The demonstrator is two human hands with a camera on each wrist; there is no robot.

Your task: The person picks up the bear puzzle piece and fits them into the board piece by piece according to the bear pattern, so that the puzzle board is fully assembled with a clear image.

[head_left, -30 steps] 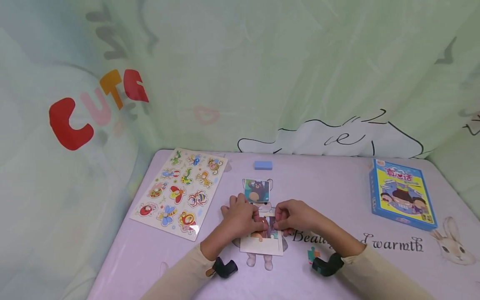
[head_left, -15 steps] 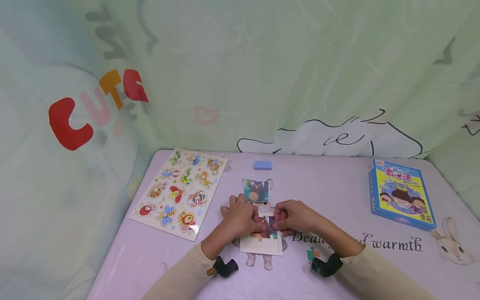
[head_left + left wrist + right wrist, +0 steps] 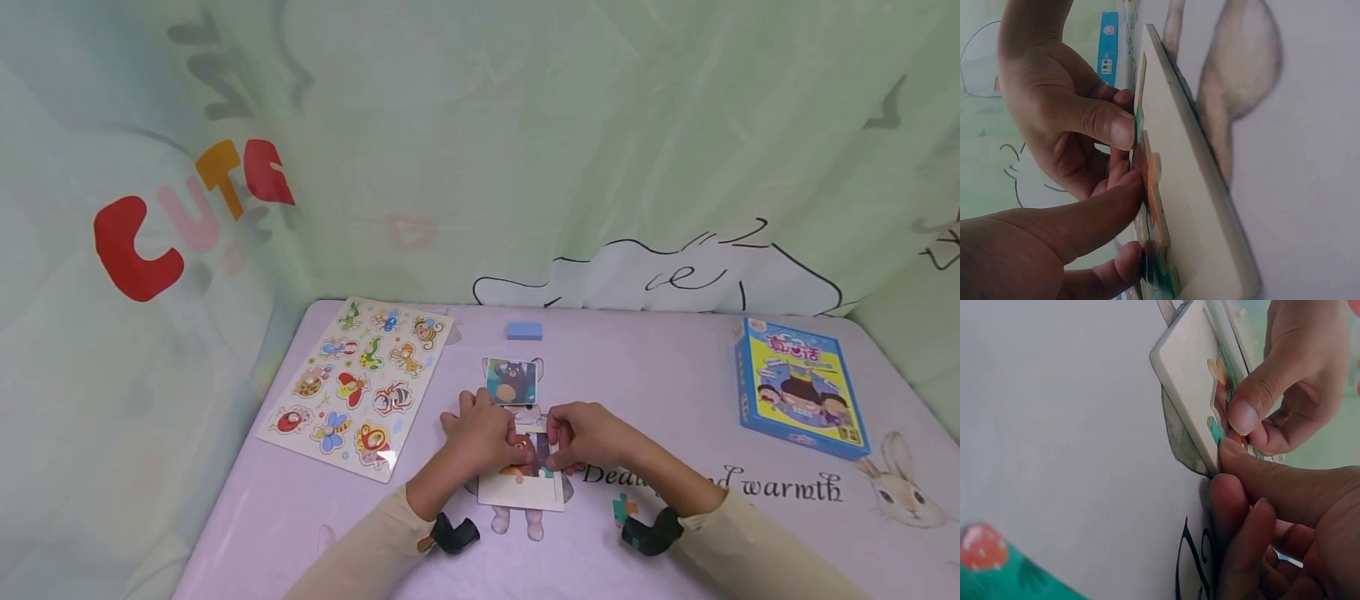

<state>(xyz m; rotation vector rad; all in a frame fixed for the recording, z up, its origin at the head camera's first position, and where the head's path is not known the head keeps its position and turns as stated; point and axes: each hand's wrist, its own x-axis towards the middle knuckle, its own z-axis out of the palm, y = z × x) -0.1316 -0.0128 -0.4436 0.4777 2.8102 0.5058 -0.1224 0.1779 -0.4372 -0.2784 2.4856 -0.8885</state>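
Note:
A cream puzzle tray [image 3: 521, 492] lies flat on the pink table, with bear-picture puzzle pieces [image 3: 534, 454] set in its far half. My left hand [image 3: 480, 437] and right hand [image 3: 588, 433] meet over those pieces, fingers curled. In the left wrist view my left thumb [image 3: 1085, 231] and a fingertip below it pinch an orange-brown piece [image 3: 1154, 187] on the tray [image 3: 1191, 206]. In the right wrist view my right thumb [image 3: 1272, 481] presses a green-edged piece [image 3: 1215, 430] at the tray's [image 3: 1188, 375] side edge, the other fingers curled beside it.
A bear picture card [image 3: 512, 382] lies just beyond the hands, and a blue block [image 3: 524, 331] farther back. An insect peg-puzzle board [image 3: 360, 383] lies at the left, a blue and yellow box [image 3: 801, 385] at the right. A loose green piece [image 3: 621, 507] lies by my right wrist.

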